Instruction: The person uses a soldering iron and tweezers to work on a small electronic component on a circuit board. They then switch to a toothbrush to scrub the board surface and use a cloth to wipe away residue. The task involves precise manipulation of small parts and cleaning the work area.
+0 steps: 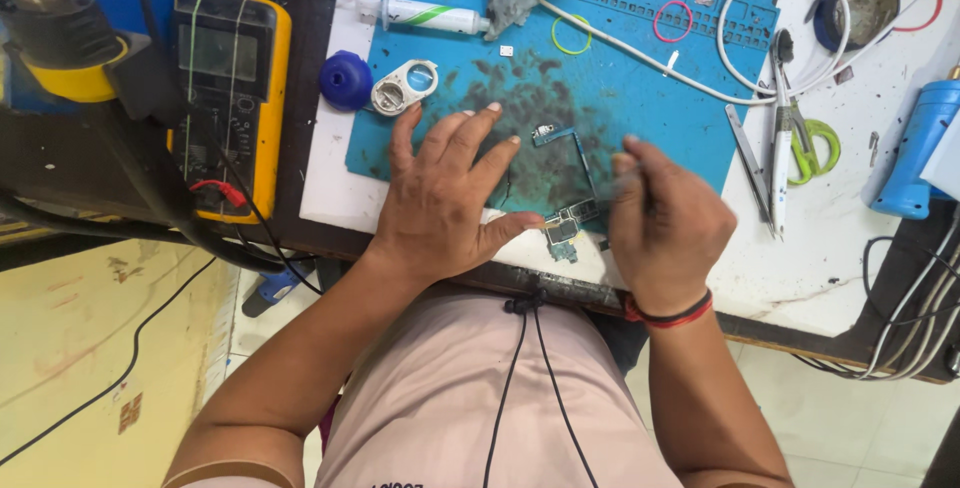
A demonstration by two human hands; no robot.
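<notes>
A small circuit board (566, 225) is lying at the near edge of the blue mat (660, 98), between both hands, its thin arm running away toward the far side. The left hand (440, 198) is resting flat with fingers spread, thumb touching the board. The right hand (668, 223) is curling closed just right of it; what it is gripping is too blurred to tell.

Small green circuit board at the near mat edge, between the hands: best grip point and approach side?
Pinch the circuit board by its two long edges near the middle, coming from above on its right, probably. It lies flat at the mat edge; the left hand covers its left side with the thumb touching, and a thin strip runs off its far end. The right hand sits close by.
</notes>
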